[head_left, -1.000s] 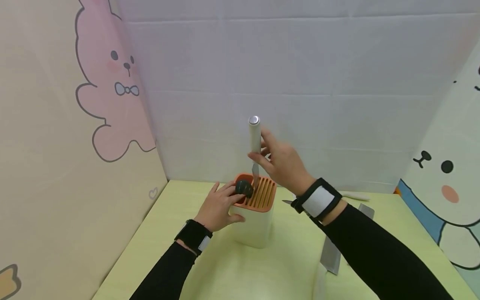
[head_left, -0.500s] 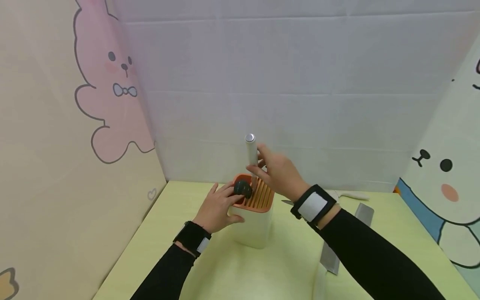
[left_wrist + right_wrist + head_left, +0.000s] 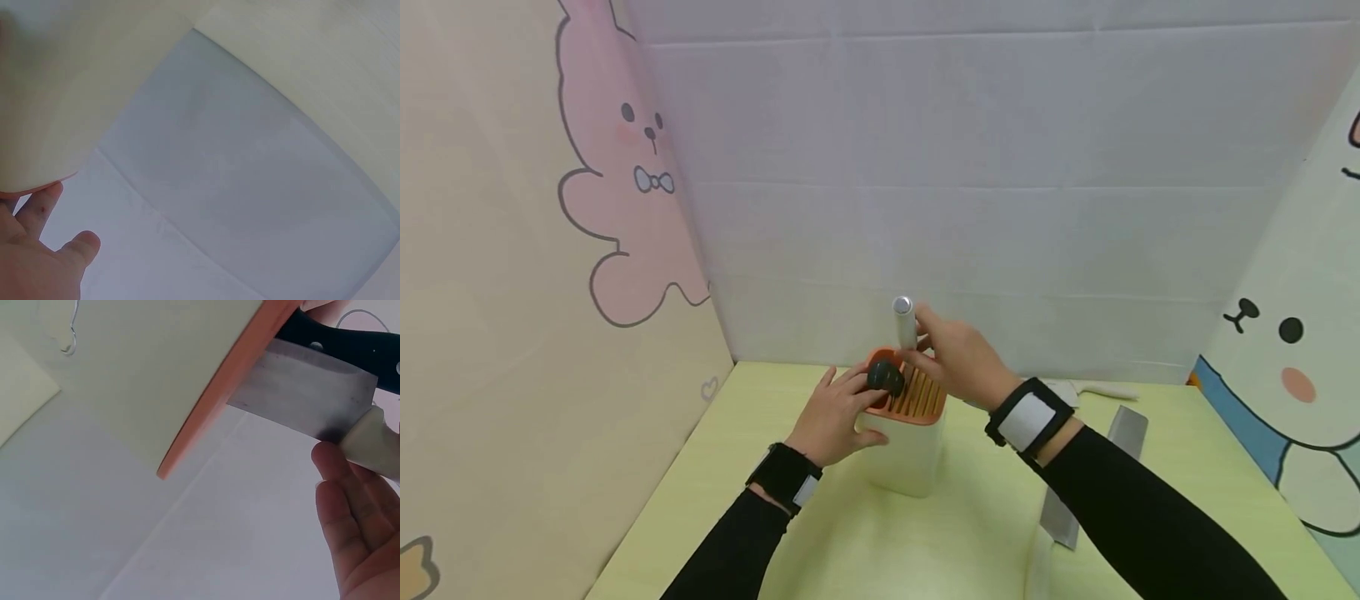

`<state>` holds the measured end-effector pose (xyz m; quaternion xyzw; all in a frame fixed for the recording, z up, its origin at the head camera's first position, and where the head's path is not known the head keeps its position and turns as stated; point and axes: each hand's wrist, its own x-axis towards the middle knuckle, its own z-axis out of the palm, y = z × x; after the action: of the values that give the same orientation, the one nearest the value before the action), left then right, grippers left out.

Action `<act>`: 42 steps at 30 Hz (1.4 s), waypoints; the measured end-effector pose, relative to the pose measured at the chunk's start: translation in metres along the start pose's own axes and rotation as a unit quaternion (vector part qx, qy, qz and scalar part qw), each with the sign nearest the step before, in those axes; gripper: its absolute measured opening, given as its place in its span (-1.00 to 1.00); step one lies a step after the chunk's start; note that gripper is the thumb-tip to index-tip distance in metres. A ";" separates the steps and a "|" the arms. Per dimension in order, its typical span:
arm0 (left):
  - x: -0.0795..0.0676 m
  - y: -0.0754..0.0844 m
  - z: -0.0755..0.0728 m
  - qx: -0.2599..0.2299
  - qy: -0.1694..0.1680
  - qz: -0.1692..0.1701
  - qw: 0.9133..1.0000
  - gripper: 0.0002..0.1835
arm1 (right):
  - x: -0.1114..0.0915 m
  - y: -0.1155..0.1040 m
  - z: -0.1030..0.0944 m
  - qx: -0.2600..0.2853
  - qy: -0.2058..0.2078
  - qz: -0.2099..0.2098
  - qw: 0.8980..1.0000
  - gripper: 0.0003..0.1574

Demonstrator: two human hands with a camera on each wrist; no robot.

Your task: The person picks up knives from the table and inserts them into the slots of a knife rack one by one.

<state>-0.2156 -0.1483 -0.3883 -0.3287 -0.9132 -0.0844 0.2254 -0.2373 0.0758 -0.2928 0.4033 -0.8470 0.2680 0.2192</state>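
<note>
A white knife block [image 3: 898, 458] with an orange slotted top stands on the table. My right hand [image 3: 962, 358] pinches the pale handle [image 3: 905, 323] of a kitchen knife, held upright over the block. In the right wrist view, the knife's broad blade [image 3: 300, 390] runs partway into the orange top [image 3: 209, 409]. Beside it a dark riveted handle [image 3: 356, 347] sticks out of the block. My left hand [image 3: 829, 421] rests against the block's left side, fingers spread at the rim, close to the dark handle's rounded end [image 3: 886, 377], thumb along the front.
Right of the block, a wide steel blade [image 3: 1060, 517] lies partly hidden under my right sleeve, with a pale handle [image 3: 1039, 567] at its near end. Farther back lies another knife with a white handle [image 3: 1108, 390]. A white backdrop [image 3: 1000, 167] rises behind the table.
My right hand has come down with the kitchen knife, so the handle sits lower and more of the blade is inside the block. The left hand has stayed in place.
</note>
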 end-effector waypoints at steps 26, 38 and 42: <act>0.000 0.001 0.001 0.008 -0.009 -0.003 1.000 -0.26 | -0.009 0.008 0.008 -0.011 -0.047 -0.011 0.999 -0.66; 0.001 -0.001 0.005 0.020 -0.002 -0.002 1.000 -0.26 | -0.012 0.014 0.014 -0.011 -0.054 -0.003 0.998 -0.66; 0.000 -0.001 0.005 0.016 -0.002 -0.002 1.000 -0.26 | -0.014 0.016 0.017 -0.012 -0.056 -0.004 0.998 -0.67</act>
<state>-0.2184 -0.1478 -0.3924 -0.3233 -0.9157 -0.0696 0.2284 -0.2450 0.0814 -0.3181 0.4189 -0.8594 0.2338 0.1772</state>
